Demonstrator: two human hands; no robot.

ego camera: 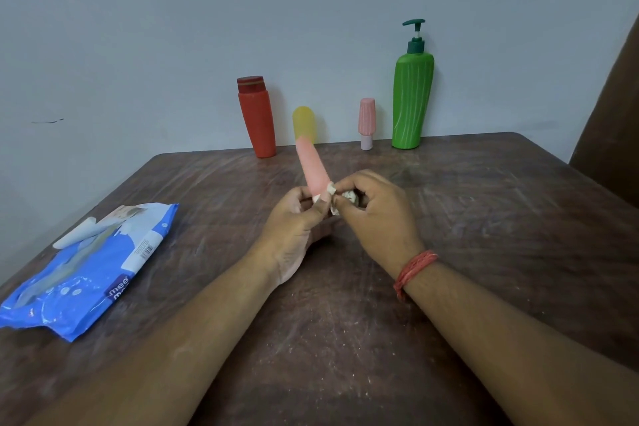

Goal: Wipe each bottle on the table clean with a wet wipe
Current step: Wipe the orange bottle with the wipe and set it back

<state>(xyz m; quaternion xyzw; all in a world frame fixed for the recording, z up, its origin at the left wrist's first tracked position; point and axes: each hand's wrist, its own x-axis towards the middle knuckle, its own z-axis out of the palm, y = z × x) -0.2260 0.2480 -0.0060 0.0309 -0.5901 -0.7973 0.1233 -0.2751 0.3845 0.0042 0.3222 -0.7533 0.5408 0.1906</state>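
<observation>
Centre of frame, left hand (297, 218) pinches slim pink plastic bottle (313, 166) at its base, tilted up for access, while right hand (371, 207), fingers curled, rubs crumpled white wet wipe (333, 194) against it

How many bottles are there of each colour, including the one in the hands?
Red bottle: 1
Yellow bottle: 1
Pink bottles: 2, one held in the left hand, one ribbed, standing
Green pump bottle: 1
Total: 5
</observation>
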